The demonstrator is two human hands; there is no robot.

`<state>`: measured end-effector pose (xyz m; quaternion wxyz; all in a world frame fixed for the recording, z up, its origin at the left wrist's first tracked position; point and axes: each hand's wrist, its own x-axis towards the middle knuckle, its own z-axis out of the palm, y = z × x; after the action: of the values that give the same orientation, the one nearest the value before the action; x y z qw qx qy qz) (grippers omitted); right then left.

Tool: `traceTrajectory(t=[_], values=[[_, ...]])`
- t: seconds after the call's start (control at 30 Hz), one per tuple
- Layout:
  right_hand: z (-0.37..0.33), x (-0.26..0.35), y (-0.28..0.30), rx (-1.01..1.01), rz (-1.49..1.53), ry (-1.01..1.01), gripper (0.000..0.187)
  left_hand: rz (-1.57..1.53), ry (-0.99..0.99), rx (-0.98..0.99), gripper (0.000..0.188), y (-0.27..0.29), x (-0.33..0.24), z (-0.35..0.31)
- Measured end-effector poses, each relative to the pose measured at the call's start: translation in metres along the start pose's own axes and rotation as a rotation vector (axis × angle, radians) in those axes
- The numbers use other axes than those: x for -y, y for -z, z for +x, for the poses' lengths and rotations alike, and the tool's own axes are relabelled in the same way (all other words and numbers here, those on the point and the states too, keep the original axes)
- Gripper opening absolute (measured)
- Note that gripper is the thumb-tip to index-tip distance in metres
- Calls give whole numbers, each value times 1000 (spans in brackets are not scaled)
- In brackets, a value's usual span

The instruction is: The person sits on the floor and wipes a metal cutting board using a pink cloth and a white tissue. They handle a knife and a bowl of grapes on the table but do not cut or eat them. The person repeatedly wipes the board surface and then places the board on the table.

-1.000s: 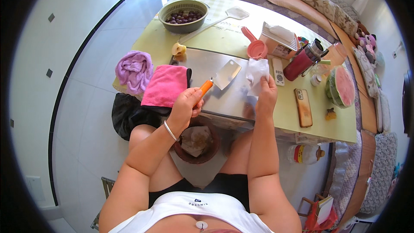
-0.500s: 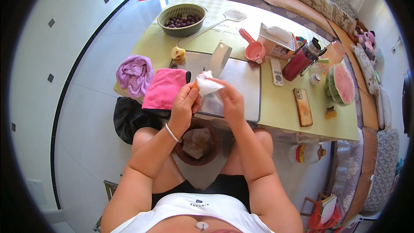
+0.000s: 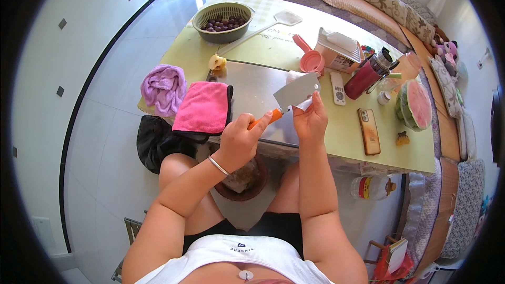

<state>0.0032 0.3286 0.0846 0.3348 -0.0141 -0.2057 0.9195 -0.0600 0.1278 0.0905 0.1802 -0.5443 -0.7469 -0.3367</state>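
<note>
My left hand (image 3: 239,139) is closed around the orange handle of a broad-bladed kitchen knife (image 3: 297,90). The blade points to the right, held up over the right part of a silver cutting board (image 3: 250,87). Pinched in the fingers of my right hand (image 3: 311,120) is a white tissue (image 3: 303,104), pressed against the blade near its tip; the blade hides part of it. Left of the board lies a folded pink cloth (image 3: 202,109) with dark edging. A cut piece of pale fruit (image 3: 216,62) stands by the board's far left corner.
A green basket (image 3: 221,36) of dark round fruit and a white fly swatter (image 3: 263,30) lie far back. A crumpled purple towel (image 3: 163,89) is at left. Rightward are a pink scoop (image 3: 311,61), remote (image 3: 337,88), red thermos (image 3: 368,76), phone (image 3: 369,131) and cut watermelon (image 3: 414,104). Below stands a brown bin (image 3: 242,192).
The knife has swung from pointing away from me to pointing right. My right hand and the tissue have moved from the handle end out along the blade, toward the right.
</note>
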Motion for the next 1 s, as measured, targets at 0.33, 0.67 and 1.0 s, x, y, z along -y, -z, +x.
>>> traceTrajectory(t=[0.33,0.67,1.0], values=[[-5,-16,10,-4,-275,-203,30,-221,354,104,47,-1,0,2],[-6,-1,-2,-123,-437,-154,22,-213,355,33,37,2,4,5],[-10,-16,-8,22,-505,-78,22,-197,293,131,35,-1,5,6]])
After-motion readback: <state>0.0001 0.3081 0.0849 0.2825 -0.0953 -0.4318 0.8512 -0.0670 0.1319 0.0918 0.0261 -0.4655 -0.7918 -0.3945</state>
